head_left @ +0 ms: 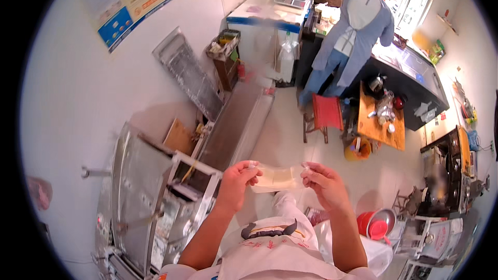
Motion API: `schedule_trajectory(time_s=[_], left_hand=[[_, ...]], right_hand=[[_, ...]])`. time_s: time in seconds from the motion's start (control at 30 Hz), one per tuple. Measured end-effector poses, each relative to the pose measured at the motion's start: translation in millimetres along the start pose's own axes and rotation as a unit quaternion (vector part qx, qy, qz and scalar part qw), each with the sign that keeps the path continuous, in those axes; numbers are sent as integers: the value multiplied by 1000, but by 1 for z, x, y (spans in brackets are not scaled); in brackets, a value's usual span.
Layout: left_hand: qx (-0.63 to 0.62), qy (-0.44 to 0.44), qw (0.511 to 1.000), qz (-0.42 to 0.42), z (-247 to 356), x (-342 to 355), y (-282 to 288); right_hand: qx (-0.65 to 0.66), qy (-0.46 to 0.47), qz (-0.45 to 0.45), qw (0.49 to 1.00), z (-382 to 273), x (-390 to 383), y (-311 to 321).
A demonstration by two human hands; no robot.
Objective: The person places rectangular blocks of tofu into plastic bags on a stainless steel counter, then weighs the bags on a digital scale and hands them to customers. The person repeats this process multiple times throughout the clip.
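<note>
Between my two hands hangs a thin, see-through plastic bag (277,177) with something flat and pale yellow in it or showing through it. My left hand (241,176) pinches its left edge with thumb and fingers. On the other side, my right hand (322,180) pinches the right edge, so the bag is drawn out flat in front of my body. Both forearms reach up from the lower edge, above a white apron (270,262). What exactly the pale yellow part is cannot be made out.
Metal machinery (140,176) stands at the left, by a long steel trough (233,124). A red folding stool (327,112), a wooden table (391,134) and a yellow bucket (358,150) stand ahead. A co-worker (355,26) bends over a counter. Red basins (376,223) are at my right.
</note>
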State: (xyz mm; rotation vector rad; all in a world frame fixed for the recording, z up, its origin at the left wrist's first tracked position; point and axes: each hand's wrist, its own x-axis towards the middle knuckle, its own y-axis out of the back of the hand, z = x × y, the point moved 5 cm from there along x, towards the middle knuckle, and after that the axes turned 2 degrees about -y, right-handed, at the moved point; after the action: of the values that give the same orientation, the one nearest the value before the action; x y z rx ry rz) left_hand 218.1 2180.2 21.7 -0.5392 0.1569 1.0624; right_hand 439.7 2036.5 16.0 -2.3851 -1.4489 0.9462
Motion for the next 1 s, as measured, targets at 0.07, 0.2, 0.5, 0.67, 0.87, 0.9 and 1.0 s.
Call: schedule_trajectory(time_s=[0.07, 0.2, 0.5, 0.67, 0.87, 0.9, 1.0], left_hand=[[11, -2, 1000, 8, 22, 71, -7], [18, -18, 1000, 0, 97, 195, -36], [20, -68, 996, -56, 252, 478, -88], [64, -80, 993, -64, 323, 645, -113], [101, -107, 979, -144, 443, 873, -164], [102, -105, 979, -141, 460, 908, -177], [117, -94, 979, -134, 513, 997, -241]], right_hand=[[36, -17, -30, 999, -35, 67, 3], [45, -27, -59, 997, -128, 205, -5], [24, -2, -104, 994, -323, 469, -54], [8, 29, -89, 996, -415, 616, -73], [24, 82, -139, 987, -544, 789, -84], [29, 92, -144, 985, -563, 820, -82], [37, 121, -139, 982, -628, 908, -65]])
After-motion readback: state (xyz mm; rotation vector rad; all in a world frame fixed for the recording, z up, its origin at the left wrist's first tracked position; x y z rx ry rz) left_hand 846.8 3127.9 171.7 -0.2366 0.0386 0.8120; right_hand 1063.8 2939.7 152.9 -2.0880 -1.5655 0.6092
